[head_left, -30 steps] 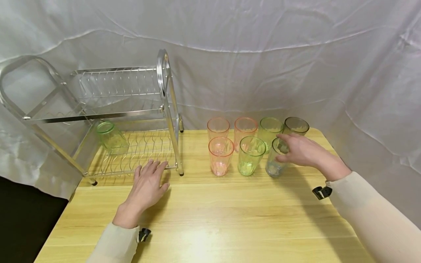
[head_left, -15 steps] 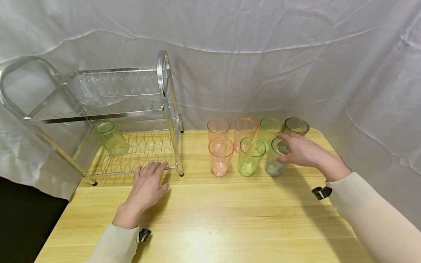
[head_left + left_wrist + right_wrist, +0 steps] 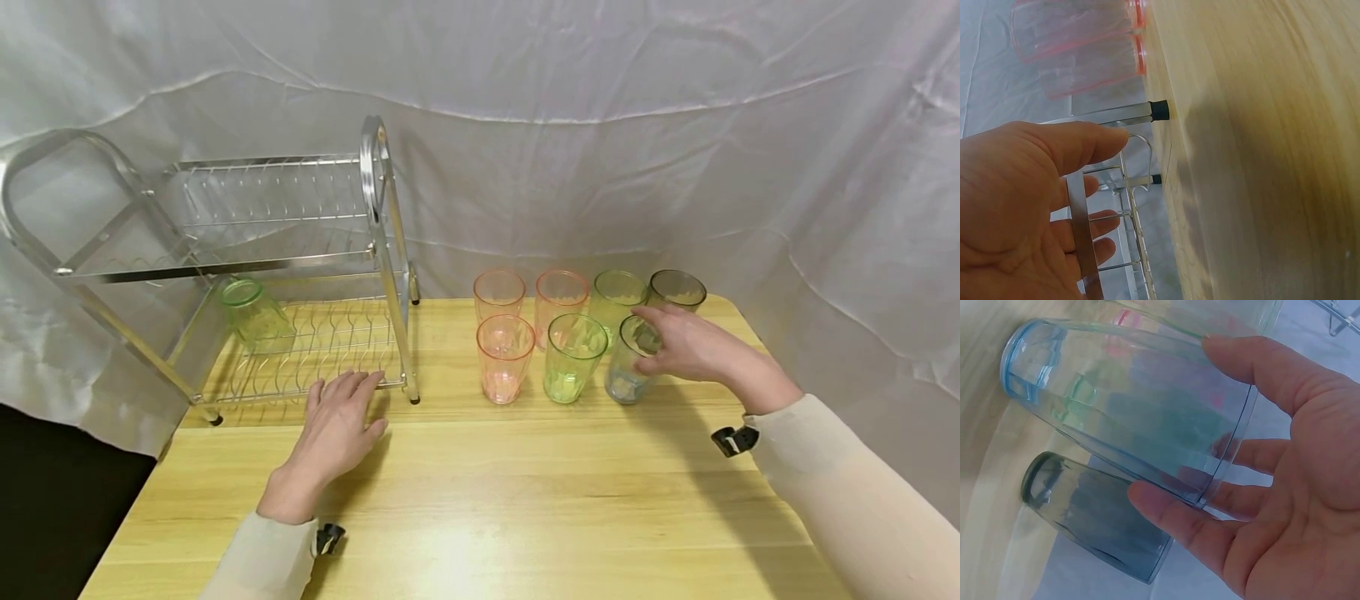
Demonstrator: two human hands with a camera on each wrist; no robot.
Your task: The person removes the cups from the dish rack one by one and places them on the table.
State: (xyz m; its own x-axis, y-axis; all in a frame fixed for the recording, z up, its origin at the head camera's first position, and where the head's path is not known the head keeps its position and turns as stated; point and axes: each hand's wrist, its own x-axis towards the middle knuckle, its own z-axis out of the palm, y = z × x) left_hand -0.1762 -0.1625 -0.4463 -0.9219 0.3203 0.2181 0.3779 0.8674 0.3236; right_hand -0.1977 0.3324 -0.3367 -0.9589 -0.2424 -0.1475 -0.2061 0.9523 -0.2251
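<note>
A clear blue glass (image 3: 1147, 406) stands upright at the right end of the front row. My right hand (image 3: 686, 340) is at its rim; in the right wrist view the thumb and fingers hold it from opposite sides. Just behind stands a dark grey glass (image 3: 1100, 515), partly hidden by that hand in the head view. My left hand (image 3: 333, 425) lies at the lower front rail of a metal dish rack (image 3: 390, 317). Its loosely extended fingers (image 3: 1104, 250) reach over the rail and hold nothing. An upside-down green glass (image 3: 258, 321) leans on the rack's lower shelf at left.
Left of the blue glass, the front row has a green glass (image 3: 573, 358) and a pink glass (image 3: 505, 358). Behind are two pink glasses (image 3: 561, 304) and a yellow-green glass (image 3: 617, 300). A pale cloth (image 3: 525, 183) hangs behind the wooden table (image 3: 487, 492).
My right thumb has shifted very slightly to the right at the blue glass. The left hand, rack and glasses keep their places.
</note>
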